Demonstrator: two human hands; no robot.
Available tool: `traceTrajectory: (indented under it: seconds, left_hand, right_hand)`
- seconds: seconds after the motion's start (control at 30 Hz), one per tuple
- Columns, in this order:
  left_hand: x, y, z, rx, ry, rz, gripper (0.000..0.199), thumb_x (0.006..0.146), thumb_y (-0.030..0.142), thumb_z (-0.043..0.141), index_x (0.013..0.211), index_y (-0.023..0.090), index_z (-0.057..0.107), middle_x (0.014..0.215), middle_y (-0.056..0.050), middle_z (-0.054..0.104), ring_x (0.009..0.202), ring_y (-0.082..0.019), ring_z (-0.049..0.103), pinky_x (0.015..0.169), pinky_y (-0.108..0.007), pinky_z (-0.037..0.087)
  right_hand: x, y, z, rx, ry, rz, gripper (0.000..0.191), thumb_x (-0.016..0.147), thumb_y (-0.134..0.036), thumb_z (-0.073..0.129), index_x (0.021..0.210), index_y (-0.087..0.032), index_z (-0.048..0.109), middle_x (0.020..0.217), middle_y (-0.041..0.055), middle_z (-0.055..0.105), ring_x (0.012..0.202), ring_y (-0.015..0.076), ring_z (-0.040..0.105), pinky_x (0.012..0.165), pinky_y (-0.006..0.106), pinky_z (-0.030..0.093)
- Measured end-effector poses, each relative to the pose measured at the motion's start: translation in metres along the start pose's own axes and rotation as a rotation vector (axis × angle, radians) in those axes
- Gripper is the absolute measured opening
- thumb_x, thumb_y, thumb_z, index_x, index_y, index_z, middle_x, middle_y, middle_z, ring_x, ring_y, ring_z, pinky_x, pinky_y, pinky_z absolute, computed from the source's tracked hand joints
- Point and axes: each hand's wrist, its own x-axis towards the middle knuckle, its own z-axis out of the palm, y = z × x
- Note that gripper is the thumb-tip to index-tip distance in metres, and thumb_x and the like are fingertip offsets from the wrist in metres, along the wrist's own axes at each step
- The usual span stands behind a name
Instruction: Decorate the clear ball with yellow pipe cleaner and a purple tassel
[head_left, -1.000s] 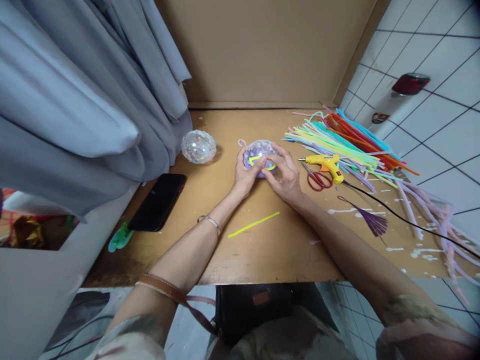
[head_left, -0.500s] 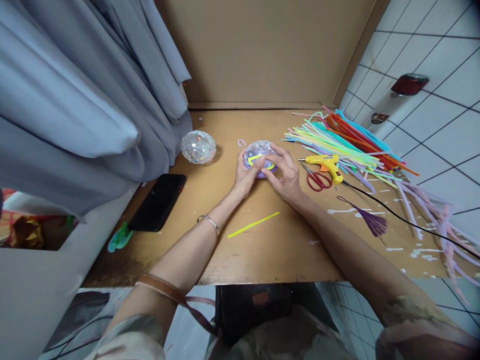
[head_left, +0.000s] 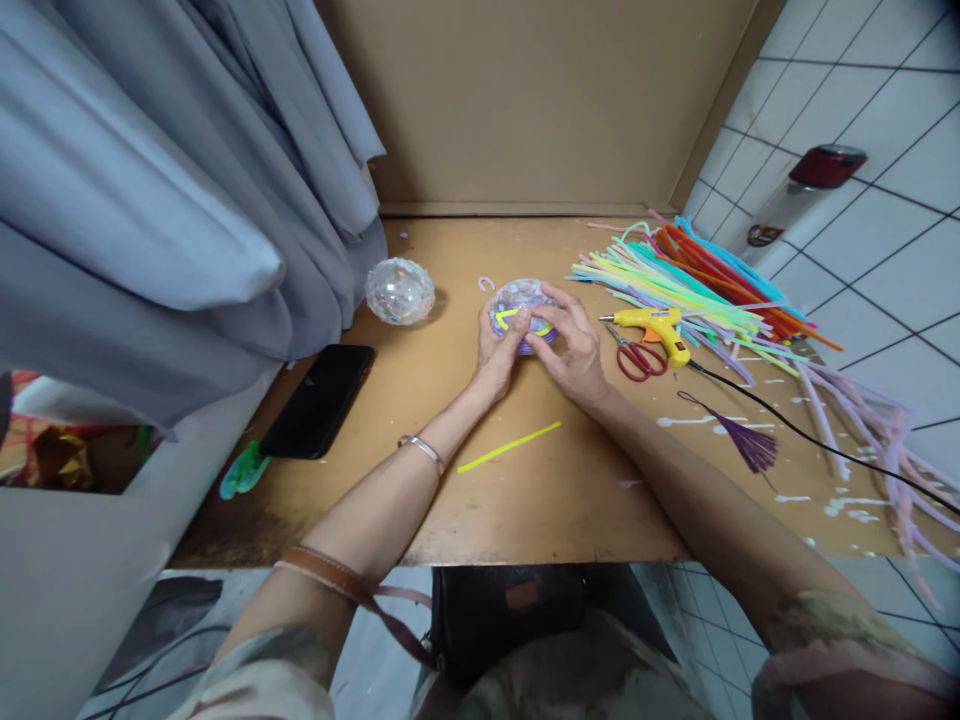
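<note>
Both hands are closed around a clear, faceted plastic ball (head_left: 519, 293) with purple banding along its lower side. My left hand (head_left: 498, 356) wraps its left side, thumb pressed on the front. On the right side, my right hand (head_left: 576, 352) grips it, with fingertips pinched at the front near the left thumb. A bent yellow pipe cleaner (head_left: 504, 318) lies across the ball's front, under the fingers. A small pale pink-purple hook (head_left: 487, 283) shows just behind the left hand. Nearer me, a straight yellow pipe cleaner (head_left: 510, 447) rests on the table.
Another clear ball (head_left: 400, 292) stands left, beyond a black phone (head_left: 319, 402) and a green item (head_left: 244, 470). At right are a yellow glue gun (head_left: 654, 326) with its cord, red-handled scissors (head_left: 640, 360), a purple tassel (head_left: 742, 440) and many coloured pipe cleaners (head_left: 697, 285).
The whole view has shifted slightly. Both hands keep their hold on the ball, with hardly any visible movement of the fingers.
</note>
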Motion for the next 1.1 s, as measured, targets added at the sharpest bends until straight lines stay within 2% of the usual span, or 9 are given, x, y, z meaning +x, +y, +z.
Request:
traceTrajectory:
  seconds: [0.2,0.37,0.6,0.9,1.1]
  left_hand:
    - [-0.0016,0.0014,0.0036,-0.027,0.015,0.009,0.086,0.067,0.063,0.090,0.137,0.027,0.057,0.130,-0.008,0.068,0.130,-0.027,0.065,0.120,-0.050,0.045]
    - [-0.0034,0.0038,0.0067,-0.047,0.042,-0.015,0.079,0.073,0.056,0.089,0.138,0.024,0.056,0.132,-0.010,0.068,0.132,-0.028,0.064,0.121,-0.050,0.044]
    - [-0.0021,0.0021,0.0065,-0.009,0.039,0.002,0.079,0.073,0.062,0.086,0.136,0.027,0.056,0.134,-0.009,0.067,0.130,-0.026,0.065,0.118,-0.047,0.048]
    - [-0.0004,0.0001,0.0060,0.048,0.088,0.060,0.077,0.076,0.067,0.081,0.137,0.026,0.058,0.132,-0.009,0.069,0.126,-0.027,0.066,0.111,-0.041,0.052]
    - [0.0009,-0.0012,0.0047,0.058,0.090,0.079,0.074,0.077,0.073,0.077,0.130,0.023,0.063,0.124,-0.010,0.071,0.119,-0.026,0.068,0.108,-0.041,0.053]
  right_hand:
    - [0.0041,0.0010,-0.0034,0.059,-0.062,0.054,0.034,0.097,-0.053,0.062,0.122,-0.031,0.072,0.146,0.0098,0.063,0.136,0.0321,0.059,0.117,0.059,0.047]
    - [0.0064,0.0007,-0.0034,0.120,-0.051,0.098,0.038,0.094,-0.059,0.066,0.116,-0.031,0.076,0.142,0.0094,0.064,0.136,0.0318,0.059,0.118,0.057,0.044]
    - [0.0085,0.0018,-0.0025,0.156,-0.061,0.148,0.041,0.091,-0.065,0.067,0.111,-0.031,0.077,0.139,0.0087,0.066,0.135,0.0310,0.059,0.118,0.055,0.044]
    - [0.0083,-0.0035,-0.0019,0.101,-0.050,0.125,0.052,0.091,-0.064,0.066,0.130,-0.030,0.067,0.145,0.0113,0.064,0.141,0.0333,0.055,0.121,0.061,0.040]
    - [0.0042,-0.0058,0.0003,0.081,-0.004,0.131,0.059,0.088,-0.063,0.070,0.136,-0.029,0.062,0.151,0.0132,0.059,0.144,0.0342,0.052,0.123,0.062,0.039]
